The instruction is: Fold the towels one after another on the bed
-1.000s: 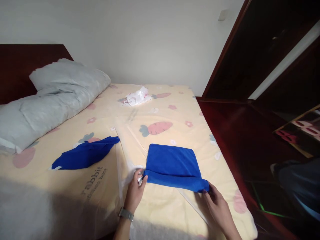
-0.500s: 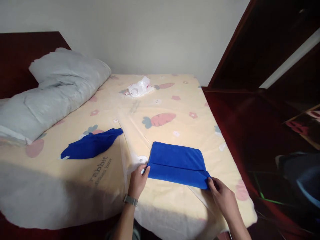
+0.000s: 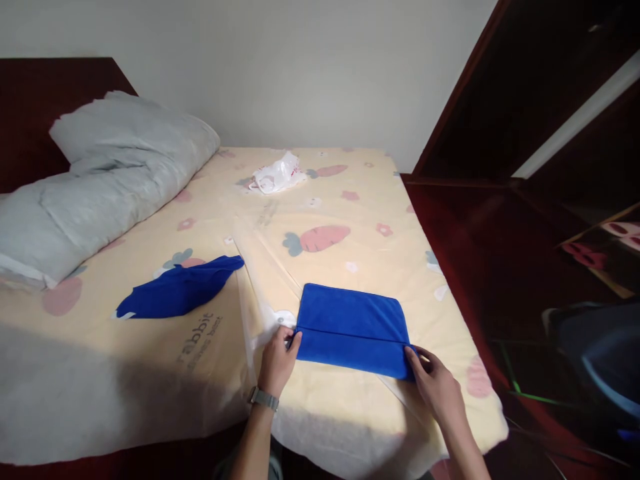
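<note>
A blue towel (image 3: 353, 317) lies partly folded on the bed, its near part turned over so that a fold edge runs across it. My left hand (image 3: 280, 357) pinches its left edge at the end of that fold line. At the right edge, my right hand (image 3: 434, 380) pinches the cloth between thumb and fingers, also near the fold line. To the left lies a second blue cloth (image 3: 183, 288), crumpled, with a small white tag at its left end. My left wrist carries a watch with a grey band (image 3: 264, 399).
The bed (image 3: 320, 200) has a cream sheet printed with carrots. A crumpled white plastic bag (image 3: 280, 175) lies toward the wall. At the left is a bunched grey quilt (image 3: 115, 173) by the dark headboard (image 3: 50, 100). Pink slippers (image 3: 585, 255) are at the right.
My right hand has shifted slightly left and up along the towel's right edge, and the folded strip now lies flatter and straighter. My left hand keeps its place. The view has turned slightly.
</note>
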Available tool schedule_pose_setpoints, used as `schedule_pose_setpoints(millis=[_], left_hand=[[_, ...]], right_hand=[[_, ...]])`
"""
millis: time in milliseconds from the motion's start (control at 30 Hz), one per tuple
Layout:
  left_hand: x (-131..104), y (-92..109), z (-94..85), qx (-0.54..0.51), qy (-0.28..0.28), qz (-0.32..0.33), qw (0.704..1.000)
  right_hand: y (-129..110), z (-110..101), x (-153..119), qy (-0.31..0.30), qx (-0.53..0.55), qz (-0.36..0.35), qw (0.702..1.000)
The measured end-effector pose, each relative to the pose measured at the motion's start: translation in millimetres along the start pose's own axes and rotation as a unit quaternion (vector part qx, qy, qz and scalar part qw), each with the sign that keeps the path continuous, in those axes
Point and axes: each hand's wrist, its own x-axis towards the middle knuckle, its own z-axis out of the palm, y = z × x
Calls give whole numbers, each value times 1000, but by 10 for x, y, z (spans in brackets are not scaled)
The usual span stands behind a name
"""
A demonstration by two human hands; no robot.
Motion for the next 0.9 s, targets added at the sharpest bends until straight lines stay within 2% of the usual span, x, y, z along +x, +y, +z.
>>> schedule_pose_setpoints(millis=[133, 233, 433, 533, 600, 667, 767, 833, 900], left_hand=[[2, -10, 61, 5, -8, -20, 1000], [11, -10, 96, -15, -10, -11, 1000], [-3, -12, 54, -96, 24, -3, 995], [-47, -58, 13, -94, -20, -14, 995], [-77, -87, -12, -78, -57, -16, 995], [-94, -101, -47, -30, -46, 14, 998], [-95, -98, -134, 46, 20, 88, 995], [-92, -98, -207, 52, 22, 136, 989], [-99, -111, -268, 44, -29, 186, 981]], right_hand=[[15, 55, 44, 10, 0, -18, 1000], [45, 67, 53, 23, 20, -38, 999], [177, 68, 76, 16, 127, -51, 990], [266, 80, 92, 15, 130, -72, 989], [305, 75, 92, 38, 97, -109, 989], [320, 47, 74, 73, 61, -157, 983], [314, -21, 5, 96, 35, -252, 962], [319, -50, -52, 60, 6, -321, 945], [343, -48, -89, 8, -35, -365, 930]])
